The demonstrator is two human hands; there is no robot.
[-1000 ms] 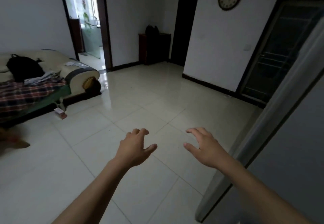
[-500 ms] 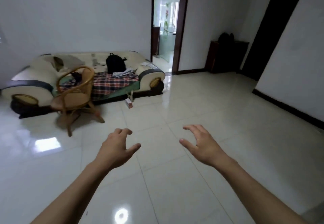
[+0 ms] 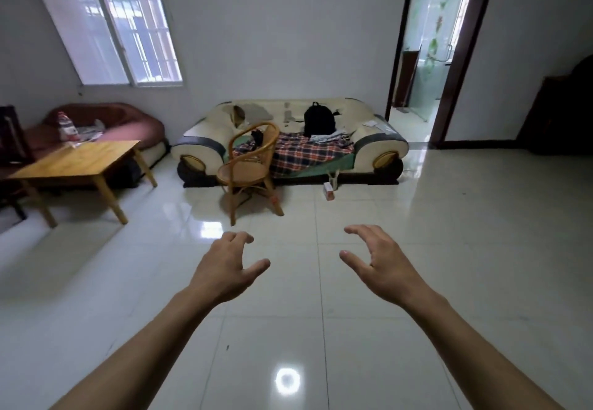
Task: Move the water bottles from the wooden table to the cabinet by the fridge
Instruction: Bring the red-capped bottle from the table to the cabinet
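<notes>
Our left hand (image 3: 226, 270) and right hand (image 3: 382, 265) hover apart over glossy pale tiles, fingers curled, gripping nothing. Ahead stands a curved rattan chair (image 3: 248, 165); far left, a clear water bottle (image 3: 65, 127) sits at the back edge of the smooth wooden table (image 3: 77, 161).

both arms outstretched — left hand (image 3: 226, 269) and right hand (image 3: 382, 265) empty, fingers curled apart.
</notes>
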